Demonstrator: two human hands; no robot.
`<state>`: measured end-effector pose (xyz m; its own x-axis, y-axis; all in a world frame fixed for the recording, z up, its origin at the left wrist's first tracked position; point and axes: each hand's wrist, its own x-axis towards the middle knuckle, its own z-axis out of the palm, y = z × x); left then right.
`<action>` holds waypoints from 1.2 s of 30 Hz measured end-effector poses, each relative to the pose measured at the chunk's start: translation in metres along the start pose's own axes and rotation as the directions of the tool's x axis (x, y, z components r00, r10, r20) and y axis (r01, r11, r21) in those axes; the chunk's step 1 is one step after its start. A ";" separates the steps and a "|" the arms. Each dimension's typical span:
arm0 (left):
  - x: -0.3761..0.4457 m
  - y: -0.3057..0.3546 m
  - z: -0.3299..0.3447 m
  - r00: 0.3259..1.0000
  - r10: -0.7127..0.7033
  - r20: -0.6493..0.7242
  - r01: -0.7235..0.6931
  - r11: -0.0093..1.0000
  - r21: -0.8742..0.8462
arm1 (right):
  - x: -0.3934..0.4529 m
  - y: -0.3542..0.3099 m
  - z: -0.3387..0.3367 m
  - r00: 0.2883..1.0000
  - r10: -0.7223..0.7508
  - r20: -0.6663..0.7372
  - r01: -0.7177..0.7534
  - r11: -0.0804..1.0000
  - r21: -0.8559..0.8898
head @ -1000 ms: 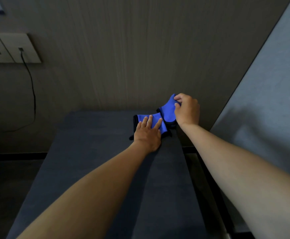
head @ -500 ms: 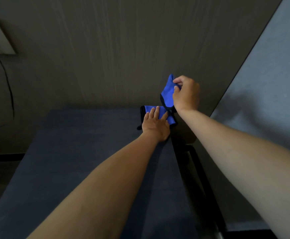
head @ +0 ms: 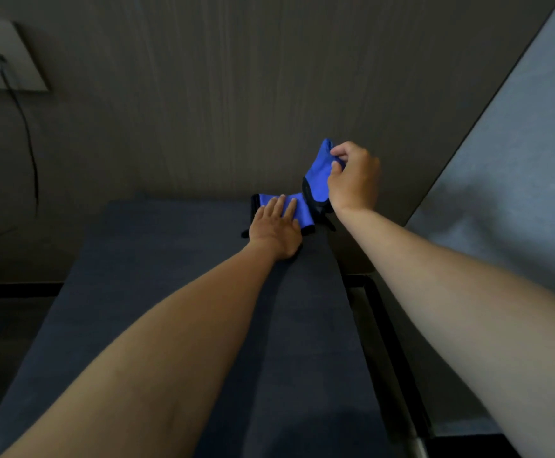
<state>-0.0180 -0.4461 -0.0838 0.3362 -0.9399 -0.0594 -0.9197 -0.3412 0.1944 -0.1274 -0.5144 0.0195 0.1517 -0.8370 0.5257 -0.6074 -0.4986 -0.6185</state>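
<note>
The blue garment (black-trimmed, perhaps a sock or a glove; the dim light leaves it unclear) sits at the far right corner of the dark padded surface. It is bent in two parts. One part lies flat on the surface under the left hand. The other part stands up off the surface, rising to the right hand, which is just to the right of it and a little farther away. Black edging shows at the left end of the flat part and at the bend between the two hands.

The surface is a long dark grey top running from the near edge to a brown wood-grain wall at the far side. On that wall, far left, is a pale socket plate with a black cable hanging from it. A light grey panel slants along the right side.

The left hand is spread flat, fingers straight and close together, pressing the flat part down. The right hand's thumb and fingertips are curled and pinch the upper edge of the raised part, holding it up clear of the surface.
</note>
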 end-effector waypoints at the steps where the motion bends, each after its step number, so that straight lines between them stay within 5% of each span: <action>1: -0.004 -0.009 -0.001 1.000 -0.007 0.000 0.007 1.000 0.003 | -0.001 -0.002 0.001 1.000 0.004 0.007 -0.004 1.000 0.000; 9: -0.036 -0.061 -0.009 0.998 -0.050 -0.034 0.049 0.999 -0.006 | -0.012 -0.028 0.014 0.998 0.049 0.026 -0.051 0.996 0.079; 14: -0.049 -0.080 -0.012 0.996 -0.075 -0.041 0.075 0.997 -0.007 | -0.012 -0.028 0.024 0.979 0.196 0.060 -0.203 0.964 0.174; 21: -0.055 -0.084 -0.014 0.996 -0.080 -0.030 0.079 0.997 -0.008 | -0.034 0.036 0.033 0.856 0.458 0.240 -0.468 0.884 -0.014; 26: -0.061 -0.086 -0.013 0.997 -0.069 -0.043 0.070 0.998 0.005 | -0.041 0.047 0.035 0.860 0.397 0.321 -0.404 0.914 -0.048; 36: -0.081 -0.087 -0.016 0.997 -0.069 -0.040 0.070 0.998 0.007 | -0.040 0.046 0.048 0.873 0.311 0.376 -0.397 0.901 0.176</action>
<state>0.0383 -0.3404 -0.0806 0.4068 -0.9129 -0.0338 -0.8954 -0.4058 0.1833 -0.1237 -0.5148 -0.0580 0.2367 -0.9705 0.0463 -0.4703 -0.1562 -0.8686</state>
